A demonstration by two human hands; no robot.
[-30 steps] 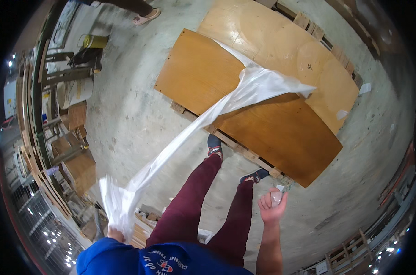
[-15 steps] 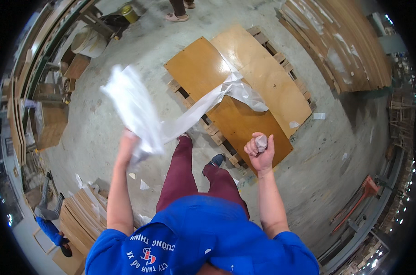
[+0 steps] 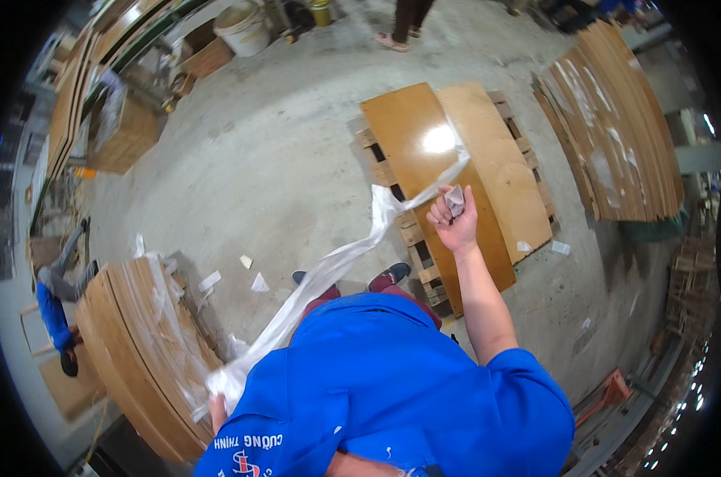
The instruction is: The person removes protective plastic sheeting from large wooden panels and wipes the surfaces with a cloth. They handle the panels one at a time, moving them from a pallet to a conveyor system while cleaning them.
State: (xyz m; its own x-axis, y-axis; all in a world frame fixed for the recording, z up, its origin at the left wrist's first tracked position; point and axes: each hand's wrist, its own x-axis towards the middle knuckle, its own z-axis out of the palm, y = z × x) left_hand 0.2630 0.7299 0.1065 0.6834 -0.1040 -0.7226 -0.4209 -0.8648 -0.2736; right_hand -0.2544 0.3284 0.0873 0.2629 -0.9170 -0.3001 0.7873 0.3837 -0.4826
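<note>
A long strip of thin white plastic film (image 3: 328, 266) trails from the glossy orange-brown wood panel (image 3: 412, 119) across the floor side to my lower left. At its bunched end my left hand (image 3: 218, 411) grips the film, partly hidden by my shirt, beside a stack of boards (image 3: 142, 334). My right hand (image 3: 456, 230) is raised over the brown panel, its fingers closed round a small folded piece of pale greyish material (image 3: 455, 202). A paler wood panel (image 3: 495, 171) lies alongside the brown one, both on a wooden pallet (image 3: 412, 230).
Another tall stack of boards (image 3: 614, 135) stands to the right. A person in blue (image 3: 54, 314) is at the far left, and another person's legs (image 3: 408, 20) show at the top. Film scraps (image 3: 259, 282) litter the floor. A white bucket (image 3: 241, 30) sits at the upper left.
My left hand has swung down and back to the left stack, drawing the film into a long strip and off most of the brown panel. My body has turned left.
</note>
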